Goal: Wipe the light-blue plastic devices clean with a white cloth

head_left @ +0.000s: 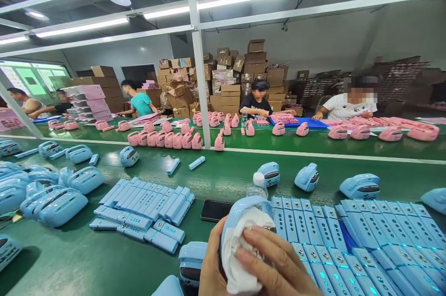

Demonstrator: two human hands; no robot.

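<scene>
At the bottom edge of the view, the person's left hand [212, 266] wrapped around the near side of a light blue device [240, 210], its thumb and palm curled against the rounded shell, so the fingers were closed in a grasp on it. The right hand [275, 263] lay across the front of the same device, fingers bent and pressing a crumpled white cloth [237, 254] onto its surface; the cloth sat between those fingertips and the plastic, bunched mostly under the index and middle fingers. The device stood above the green table [104, 259], lifted in both hands, with its upper curve showing past the cloth. Just behind it stood a clear bottle with a white cap [258, 184], and to its left a black phone [215, 210] lay flat. Rows of pale blue rectangular units [365, 240] lay to the right, another batch [146, 207] to the left. Pink devices [167, 139] lined the far belt, where other people sat before stacked cardboard boxes [226, 77].
</scene>
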